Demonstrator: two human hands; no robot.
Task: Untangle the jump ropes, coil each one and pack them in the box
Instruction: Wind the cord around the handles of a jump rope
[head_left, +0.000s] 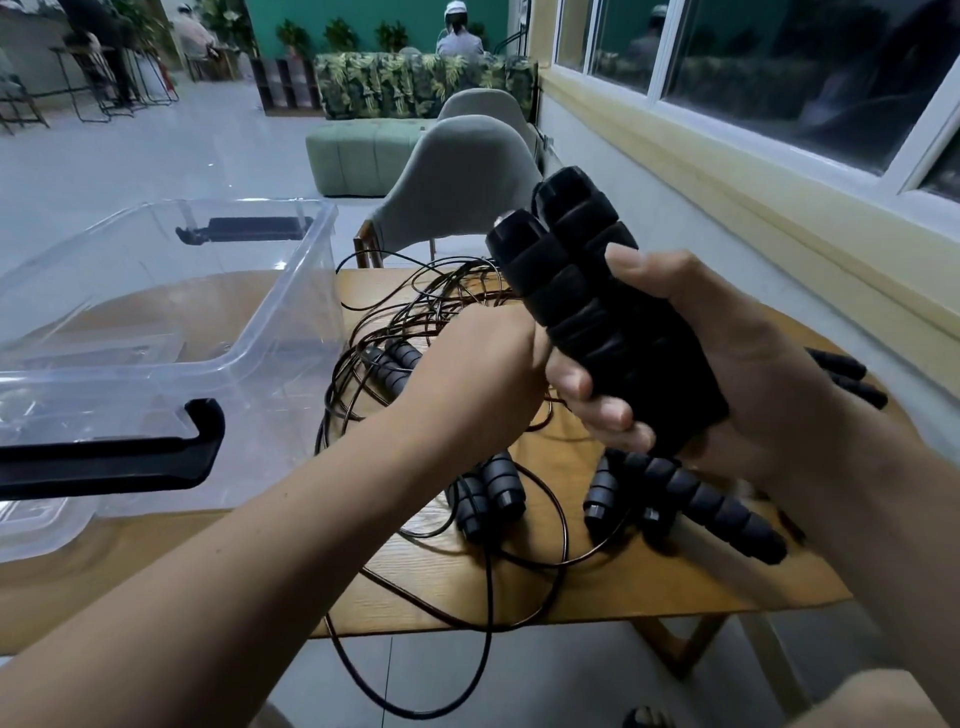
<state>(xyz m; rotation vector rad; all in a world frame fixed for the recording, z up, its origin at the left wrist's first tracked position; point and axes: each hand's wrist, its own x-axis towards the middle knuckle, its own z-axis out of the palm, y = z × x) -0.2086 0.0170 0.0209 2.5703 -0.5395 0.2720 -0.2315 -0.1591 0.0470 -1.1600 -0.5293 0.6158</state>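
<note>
Currently my right hand (737, 374) has its fingers clamped round two foam handles (566, 270), raised, probably to draw their cord from the tangle (415, 312) on the worktop (649, 587). Left hand (478, 374) meets the cords; grip hidden. Clear box (234, 205) beside, ropeless.

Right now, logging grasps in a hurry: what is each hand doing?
Left hand: curled beside the tangled cords; its fingers are hidden, so a grip cannot be told.
Right hand: grips two black rope handles together.
</note>
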